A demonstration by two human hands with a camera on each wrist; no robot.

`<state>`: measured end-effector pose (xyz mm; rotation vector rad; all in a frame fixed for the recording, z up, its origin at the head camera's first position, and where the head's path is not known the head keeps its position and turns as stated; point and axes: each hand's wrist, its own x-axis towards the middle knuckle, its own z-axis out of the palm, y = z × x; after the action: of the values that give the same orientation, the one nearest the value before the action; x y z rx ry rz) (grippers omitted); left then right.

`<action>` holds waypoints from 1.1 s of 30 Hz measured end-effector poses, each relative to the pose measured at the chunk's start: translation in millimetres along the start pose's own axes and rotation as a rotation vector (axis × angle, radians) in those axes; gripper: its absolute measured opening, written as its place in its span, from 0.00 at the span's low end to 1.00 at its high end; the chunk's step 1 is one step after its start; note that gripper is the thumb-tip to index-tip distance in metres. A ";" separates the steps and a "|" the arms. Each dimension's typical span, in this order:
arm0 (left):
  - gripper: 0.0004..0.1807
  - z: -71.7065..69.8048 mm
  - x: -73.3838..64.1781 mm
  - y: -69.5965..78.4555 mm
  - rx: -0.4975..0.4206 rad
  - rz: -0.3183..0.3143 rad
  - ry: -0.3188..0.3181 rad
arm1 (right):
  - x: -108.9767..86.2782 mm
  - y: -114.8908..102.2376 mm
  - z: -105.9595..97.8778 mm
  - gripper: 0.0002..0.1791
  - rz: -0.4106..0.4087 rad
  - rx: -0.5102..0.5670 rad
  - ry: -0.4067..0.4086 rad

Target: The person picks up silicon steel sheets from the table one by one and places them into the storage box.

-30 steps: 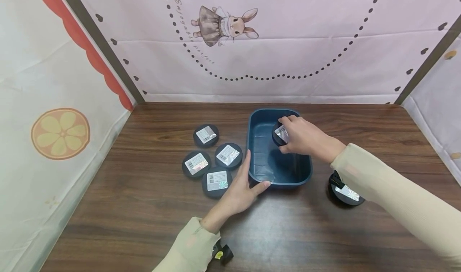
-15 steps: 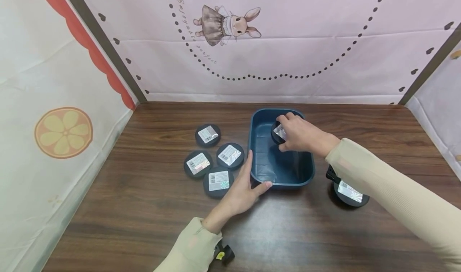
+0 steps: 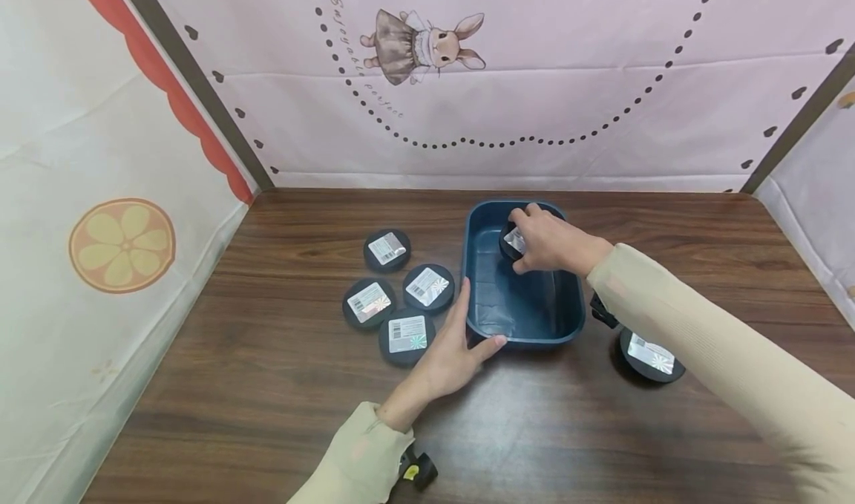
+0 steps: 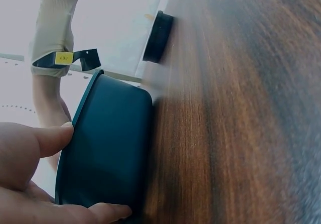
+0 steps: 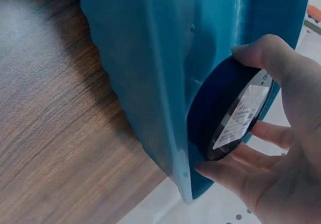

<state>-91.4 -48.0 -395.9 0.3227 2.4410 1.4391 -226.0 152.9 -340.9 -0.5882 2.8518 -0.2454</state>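
A deep blue rectangular plastic bin (image 3: 497,315) stands on the wooden table. My right hand (image 3: 551,243) grips a round black container (image 3: 510,246) inside its far half. In the right wrist view the thumb and fingers (image 5: 228,176) hold the container (image 5: 215,103) by its edge, tilted, with its silver label showing. At the bin's near left corner my left hand (image 3: 446,361) is spread, fingers along the left side and thumb at the front rim. The left wrist view shows that hand's thumb (image 4: 52,141) touching the rim of the bin (image 4: 110,138).
Several matching round black containers lie labels up left of the bin, the nearest one (image 3: 406,338) close to my left hand. Another black container (image 3: 649,355) sits to the right, under my right forearm. A printed cloth wall (image 3: 534,103) rises behind the table.
My right hand has shifted slightly left and toward the back of the bin with the round black container in its grip. The left hand has stayed at the bin's corner.
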 end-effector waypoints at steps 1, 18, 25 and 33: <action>0.54 -0.3 0.2 0.3 -0.002 -0.005 -0.002 | 1.8 0.4 -0.2 0.44 0.004 0.001 -0.007; 0.53 -1.3 -0.7 2.0 -0.008 0.006 -0.008 | 17.0 4.0 4.9 0.43 0.025 -0.021 -0.023; 0.53 -0.6 -0.5 1.1 -0.005 0.004 -0.009 | 18.3 1.2 2.5 0.43 0.022 -0.056 -0.052; 0.53 1.2 -0.2 -1.3 -0.012 0.005 -0.002 | 19.2 -3.6 1.2 0.44 0.017 -0.152 -0.047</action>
<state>-90.9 -47.7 -397.5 0.3269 2.4311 1.4541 -241.6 141.7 -344.8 -0.5902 2.8459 -0.0118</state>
